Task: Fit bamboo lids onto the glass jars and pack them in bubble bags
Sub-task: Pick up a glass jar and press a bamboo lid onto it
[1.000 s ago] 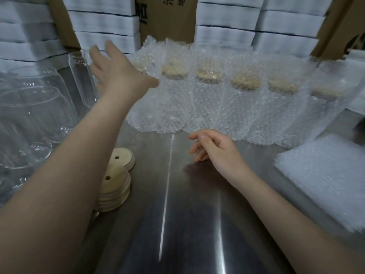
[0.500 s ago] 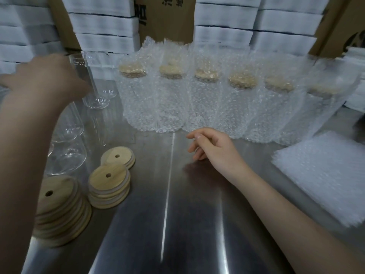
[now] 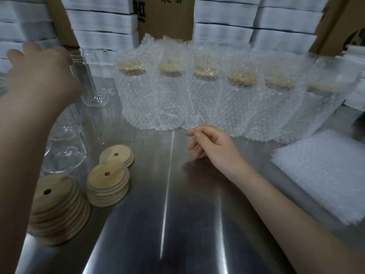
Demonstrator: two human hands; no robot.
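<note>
Glass jar [image 3: 89,84] beside left hand [image 3: 39,78] (blurred, grip unclear), right hand [image 3: 214,148] loosely curled, empty, well apart

We see a brushed stainless-steel table [image 3: 138,244] spreading below and to the right of the left hand [image 3: 39,76]. Beyond that hand, stacks of flat white foam boxes [image 3: 104,22] rise against the back, with more well off to its right. Between the stacks stands a brown cardboard carton [image 3: 166,18] printed with black characters.
</note>
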